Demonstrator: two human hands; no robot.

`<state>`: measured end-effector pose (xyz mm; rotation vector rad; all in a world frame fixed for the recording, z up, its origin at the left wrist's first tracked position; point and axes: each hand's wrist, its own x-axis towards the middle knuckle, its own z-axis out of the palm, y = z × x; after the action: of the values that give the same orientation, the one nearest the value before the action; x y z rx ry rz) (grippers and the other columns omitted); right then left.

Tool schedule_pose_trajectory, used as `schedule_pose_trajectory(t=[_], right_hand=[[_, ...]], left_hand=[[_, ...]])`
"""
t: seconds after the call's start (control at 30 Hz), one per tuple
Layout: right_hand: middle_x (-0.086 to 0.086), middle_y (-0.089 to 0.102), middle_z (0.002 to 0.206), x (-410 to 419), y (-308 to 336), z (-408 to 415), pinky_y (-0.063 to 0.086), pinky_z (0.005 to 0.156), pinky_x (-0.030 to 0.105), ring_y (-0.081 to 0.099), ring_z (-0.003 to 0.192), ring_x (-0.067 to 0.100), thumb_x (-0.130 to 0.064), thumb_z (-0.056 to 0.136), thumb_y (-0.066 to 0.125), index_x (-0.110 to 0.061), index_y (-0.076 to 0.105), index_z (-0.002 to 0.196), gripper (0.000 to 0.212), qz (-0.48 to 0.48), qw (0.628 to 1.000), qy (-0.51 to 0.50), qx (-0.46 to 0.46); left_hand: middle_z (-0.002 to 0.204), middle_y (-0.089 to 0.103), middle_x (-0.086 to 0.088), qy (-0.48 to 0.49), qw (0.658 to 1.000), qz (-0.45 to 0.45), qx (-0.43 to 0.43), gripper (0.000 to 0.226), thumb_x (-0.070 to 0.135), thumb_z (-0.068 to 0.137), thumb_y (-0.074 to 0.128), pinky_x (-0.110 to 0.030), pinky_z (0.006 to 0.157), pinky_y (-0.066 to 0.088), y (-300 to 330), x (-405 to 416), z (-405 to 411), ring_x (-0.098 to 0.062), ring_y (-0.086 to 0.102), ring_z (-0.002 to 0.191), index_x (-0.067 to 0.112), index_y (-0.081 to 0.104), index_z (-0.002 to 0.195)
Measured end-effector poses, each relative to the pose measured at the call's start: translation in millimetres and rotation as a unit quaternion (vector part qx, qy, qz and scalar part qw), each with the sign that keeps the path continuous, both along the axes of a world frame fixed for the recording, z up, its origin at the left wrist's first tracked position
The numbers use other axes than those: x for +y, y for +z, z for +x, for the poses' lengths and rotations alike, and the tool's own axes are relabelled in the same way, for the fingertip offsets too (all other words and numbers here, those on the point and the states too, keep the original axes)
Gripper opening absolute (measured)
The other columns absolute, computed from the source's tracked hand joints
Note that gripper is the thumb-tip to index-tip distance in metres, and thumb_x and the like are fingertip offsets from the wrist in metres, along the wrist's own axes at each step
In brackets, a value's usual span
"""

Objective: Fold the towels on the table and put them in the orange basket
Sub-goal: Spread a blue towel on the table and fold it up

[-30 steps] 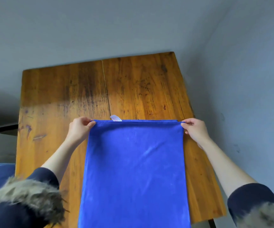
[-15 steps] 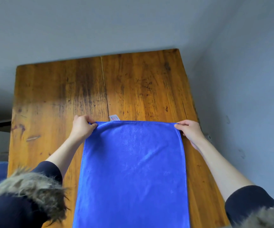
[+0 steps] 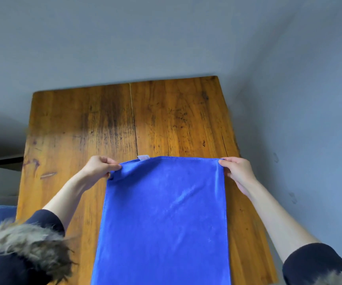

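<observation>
Head view, from the bottom of the frame upward: fur-trimmed dark sleeves (image 3: 28, 249) sit in the lower corners, bare forearms reaching up from them. A blue towel (image 3: 166, 219) runs from the bottom edge up the middle of the wooden table (image 3: 79, 124). The left hand (image 3: 100, 168) pinches the towel's far left corner, which is bunched and raised slightly; the right hand (image 3: 237, 170) pinches the far right corner. A small white label (image 3: 143, 157) pokes out at the towel's far edge. Beyond the table stands a grey wall (image 3: 166, 38).
</observation>
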<state>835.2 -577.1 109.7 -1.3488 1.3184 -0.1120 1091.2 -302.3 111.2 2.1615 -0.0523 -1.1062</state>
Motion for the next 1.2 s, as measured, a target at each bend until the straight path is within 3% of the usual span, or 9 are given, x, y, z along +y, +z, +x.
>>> schedule_pose_trajectory(t=[0.17, 0.47, 0.6, 0.7, 0.8, 0.87, 1.0, 1.1, 1.2], right_hand=[[0.011, 0.068, 0.09, 1, 37, -6, 0.051, 0.08, 0.033, 0.063, 0.09, 0.025, -0.004, 0.085, 0.063, -0.002, 0.068, 0.09, 0.008, -0.01, 0.999, 0.006, -0.035], [0.009, 0.072, 0.085, 27, 174, 27, 0.051, 0.081, 0.034, 0.066, 0.087, 0.023, -0.003, 0.084, 0.062, -0.01, 0.071, 0.08, 0.012, -0.098, 0.975, 0.089, -0.177], [0.005, 0.068, 0.078, 47, 236, 47, 0.049, 0.081, 0.026, 0.061, 0.078, 0.016, 0.003, 0.081, 0.064, -0.009, 0.07, 0.076, 0.014, -0.163, 0.959, 0.073, -0.222], [0.001, 0.066, 0.074, 62, 273, 59, 0.049, 0.072, 0.016, 0.061, 0.069, 0.007, 0.003, 0.08, 0.065, 0.002, 0.069, 0.087, 0.008, -0.226, 0.945, 0.074, -0.224], [0.0, 0.063, 0.077, 74, 313, 73, 0.041, 0.06, 0.0, 0.059, 0.066, 0.005, 0.003, 0.079, 0.067, -0.003, 0.07, 0.086, 0.009, -0.321, 0.916, 0.102, -0.218], [0.001, 0.062, 0.079, 81, 332, 81, 0.039, 0.06, -0.002, 0.058, 0.068, 0.008, 0.002, 0.078, 0.068, -0.005, 0.071, 0.084, 0.009, -0.349, 0.904, 0.123, -0.215], [-0.002, 0.065, 0.072, 92, 360, 91, 0.046, 0.06, 0.002, 0.06, 0.065, 0.004, 0.001, 0.08, 0.066, -0.005, 0.069, 0.082, 0.007, -0.317, 0.904, 0.105, -0.268], [0.005, 0.068, 0.079, 94, 376, 88, 0.054, 0.073, 0.014, 0.064, 0.074, 0.014, 0.001, 0.084, 0.062, -0.004, 0.067, 0.083, 0.007, -0.263, 0.909, 0.111, -0.305], [0.011, 0.069, 0.085, 96, 386, 87, 0.057, 0.073, 0.019, 0.066, 0.079, 0.018, 0.001, 0.086, 0.059, -0.003, 0.067, 0.084, 0.009, -0.203, 0.909, 0.114, -0.347]], left_hand=[[0.072, 0.061, -0.006, -0.014, 0.997, -0.046, -0.064, 0.013, 0.005, 0.083, 0.066, -0.024, 0.066, 0.043, 39, 36, 1, -0.017, 0.052, 0.068, 0.008, 0.059, 0.073], [0.076, 0.073, 0.008, 0.013, 0.96, -0.168, -0.222, 0.014, 0.0, 0.08, 0.064, -0.023, 0.059, 0.048, 163, 109, 27, -0.001, 0.062, 0.062, 0.011, 0.063, 0.071], [0.072, 0.07, 0.003, -0.019, 0.932, -0.213, -0.292, 0.017, -0.009, 0.078, 0.062, -0.009, 0.06, 0.048, 229, 129, 44, 0.001, 0.059, 0.059, 0.006, 0.063, 0.071], [0.076, 0.068, -0.003, -0.023, 0.912, -0.222, -0.344, 0.014, -0.013, 0.077, 0.061, -0.007, 0.058, 0.045, 268, 141, 49, 0.003, 0.057, 0.057, 0.001, 0.061, 0.071], [0.076, 0.068, -0.001, -0.024, 0.883, -0.21, -0.418, 0.019, -0.008, 0.074, 0.064, -0.018, 0.064, 0.047, 303, 152, 52, -0.008, 0.057, 0.061, 0.01, 0.061, 0.068], [0.074, 0.068, -0.003, -0.03, 0.867, -0.186, -0.46, 0.021, -0.007, 0.073, 0.066, -0.026, 0.066, 0.048, 319, 161, 54, -0.018, 0.058, 0.064, 0.012, 0.06, 0.067], [0.077, 0.068, 0.004, 0.008, 0.847, -0.229, -0.479, 0.018, -0.007, 0.075, 0.066, -0.016, 0.063, 0.05, 346, 174, 56, -0.015, 0.061, 0.066, 0.01, 0.062, 0.07], [0.08, 0.069, 0.0, 0.037, 0.851, -0.27, -0.449, 0.016, -0.007, 0.078, 0.063, -0.028, 0.07, 0.051, 362, 176, 57, -0.017, 0.062, 0.071, 0.007, 0.061, 0.071], [0.083, 0.07, -0.002, 0.05, 0.855, -0.287, -0.43, 0.014, -0.006, 0.079, 0.061, -0.028, 0.071, 0.05, 369, 176, 54, -0.017, 0.061, 0.073, 0.006, 0.06, 0.072]])
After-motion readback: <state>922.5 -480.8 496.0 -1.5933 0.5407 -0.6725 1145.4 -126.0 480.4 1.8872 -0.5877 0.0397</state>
